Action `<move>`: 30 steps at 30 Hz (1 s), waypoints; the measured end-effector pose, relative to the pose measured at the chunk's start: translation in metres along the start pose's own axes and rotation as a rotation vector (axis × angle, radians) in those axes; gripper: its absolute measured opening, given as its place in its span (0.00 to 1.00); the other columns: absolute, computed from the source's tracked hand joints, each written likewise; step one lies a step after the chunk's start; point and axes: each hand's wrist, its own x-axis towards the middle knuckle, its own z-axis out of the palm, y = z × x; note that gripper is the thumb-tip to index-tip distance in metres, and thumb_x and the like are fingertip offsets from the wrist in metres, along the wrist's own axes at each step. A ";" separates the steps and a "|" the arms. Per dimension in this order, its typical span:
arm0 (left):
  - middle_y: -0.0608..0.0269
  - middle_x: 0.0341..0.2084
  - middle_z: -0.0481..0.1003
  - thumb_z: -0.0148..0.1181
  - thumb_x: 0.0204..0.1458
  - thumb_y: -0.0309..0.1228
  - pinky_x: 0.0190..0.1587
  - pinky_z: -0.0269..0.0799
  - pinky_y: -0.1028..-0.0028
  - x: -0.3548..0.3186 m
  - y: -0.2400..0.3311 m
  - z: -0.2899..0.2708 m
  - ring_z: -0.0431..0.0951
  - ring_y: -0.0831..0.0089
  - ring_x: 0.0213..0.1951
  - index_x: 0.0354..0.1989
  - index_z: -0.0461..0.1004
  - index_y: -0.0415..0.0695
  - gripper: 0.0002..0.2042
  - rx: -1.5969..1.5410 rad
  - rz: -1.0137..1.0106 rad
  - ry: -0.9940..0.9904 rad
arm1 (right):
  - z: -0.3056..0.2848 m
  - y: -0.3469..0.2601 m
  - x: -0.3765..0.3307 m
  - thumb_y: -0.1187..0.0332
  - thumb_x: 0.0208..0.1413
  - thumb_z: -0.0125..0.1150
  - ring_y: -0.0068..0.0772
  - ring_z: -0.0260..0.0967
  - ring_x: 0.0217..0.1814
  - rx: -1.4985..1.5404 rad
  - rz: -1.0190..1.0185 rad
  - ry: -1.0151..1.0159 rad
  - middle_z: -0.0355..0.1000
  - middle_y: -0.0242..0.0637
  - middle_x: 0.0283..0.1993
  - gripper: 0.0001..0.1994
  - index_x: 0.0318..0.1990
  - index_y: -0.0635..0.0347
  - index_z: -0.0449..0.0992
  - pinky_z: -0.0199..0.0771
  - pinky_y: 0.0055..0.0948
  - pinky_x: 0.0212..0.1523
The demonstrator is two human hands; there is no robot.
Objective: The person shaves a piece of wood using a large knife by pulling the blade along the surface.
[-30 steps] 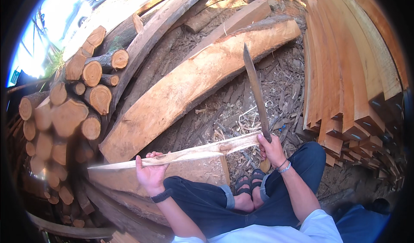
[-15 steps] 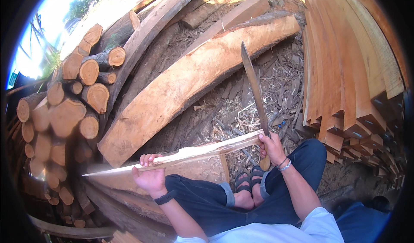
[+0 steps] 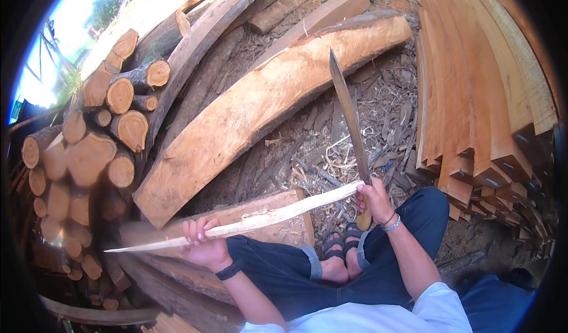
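A long, pale, peeled wooden stick (image 3: 272,216) lies across my lap area, tapering to a thin point at the left. My left hand (image 3: 207,245) is closed round it near that pointed end, fingers curled over the top. My right hand (image 3: 376,203) grips the wooden handle of a machete (image 3: 351,115), whose long blade points up and away from me. The stick's blunt right end rests against the same hand, by the thumb and the base of the blade. Below the stick, a sawn plank (image 3: 284,233) lies by my knees.
A large debarked slab (image 3: 260,102) curves across the ground ahead. Cut logs (image 3: 92,158) are piled at the left, and long sawn boards (image 3: 467,90) are stacked at the right. Wood shavings (image 3: 343,155) and bark litter the ground near my sandalled feet (image 3: 340,253).
The stick has been turned about its length, showing a different, rougher face. My left hand has re-gripped, its fingers now wrapped over the stick, and sits slightly lower. The machete has barely moved.
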 end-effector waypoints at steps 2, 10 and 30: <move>0.73 0.16 0.60 0.62 0.42 0.31 0.43 0.58 0.72 -0.001 -0.001 0.002 0.63 0.77 0.28 0.22 0.59 0.52 0.13 0.009 0.034 -0.033 | 0.000 -0.001 0.000 0.69 0.51 0.55 0.17 0.58 0.15 0.006 -0.004 -0.023 0.61 0.27 0.19 0.08 0.31 0.63 0.66 0.58 0.21 0.15; 0.74 0.13 0.60 0.55 0.42 0.30 0.31 0.61 0.76 -0.005 0.005 -0.006 0.62 0.80 0.19 0.19 0.57 0.53 0.11 0.021 0.186 -0.143 | 0.005 -0.005 -0.002 0.75 0.45 0.54 0.16 0.58 0.16 -0.056 -0.052 -0.052 0.64 0.30 0.22 0.12 0.39 0.68 0.68 0.58 0.19 0.16; 0.66 0.21 0.59 0.55 0.45 0.31 0.44 0.62 0.71 -0.010 -0.006 0.021 0.62 0.72 0.29 0.23 0.61 0.47 0.08 0.162 0.323 0.063 | 0.009 0.003 0.004 0.61 0.48 0.67 0.20 0.63 0.20 -0.712 -0.156 0.127 0.70 0.35 0.19 0.16 0.29 0.68 0.74 0.63 0.27 0.22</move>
